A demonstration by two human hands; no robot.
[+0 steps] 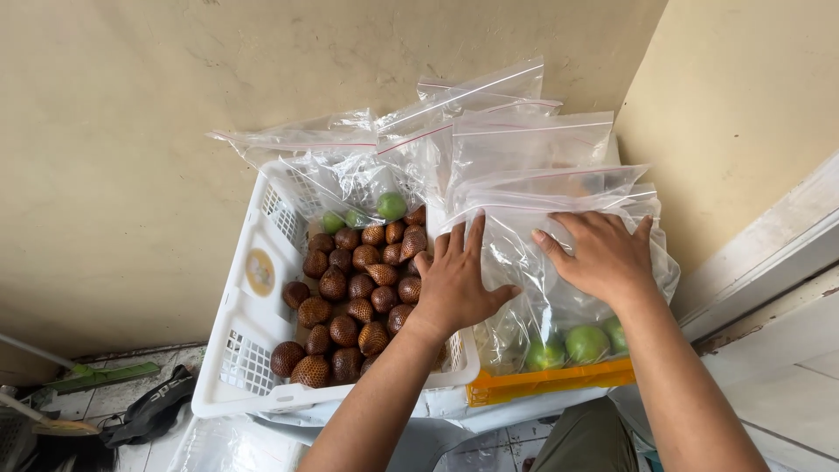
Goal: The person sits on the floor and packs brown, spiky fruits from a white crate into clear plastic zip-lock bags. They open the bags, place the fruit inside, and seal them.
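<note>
- Right hand (603, 253): at 3 o'clock of the view, palm down, fingers spread and flat on the front bag (533, 262). It grips nothing; it only presses on the plastic.
- Left hand (456, 284): just at 9 o'clock of the right hand, also open and flat, fingers fanned toward 12 o'clock. Its fingertips rest on the same bag, its heel over the rim where the white crate and the orange crate meet. Nothing is clasped in it.
- Front bag: clear zip plastic, standing upright in the orange crate (551, 382), under both palms, right of centre in the view.
- Limes (585, 343): green, round, at the bottom of that bag, at 6 o'clock of the right hand, just above the orange rim.
- White crate (253, 332): slotted plastic, at 9 o'clock of the left hand, touching the orange crate's side.
- Snake fruit (350, 297): brown, scaly, heaped in the white crate, the nearest ones just beside the left wrist.
- Loose limes (391, 205): a few green ones at the far end of the white crate, at 11 o'clock of the left hand.
- More bags (489, 131): clear, with pink zip lines, upright behind the front bag at 12 o'clock, leaning on the wall (131, 131).
- Floor clutter at 7 o'clock: a dark cloth (153, 406), too dim to tell more.
</note>
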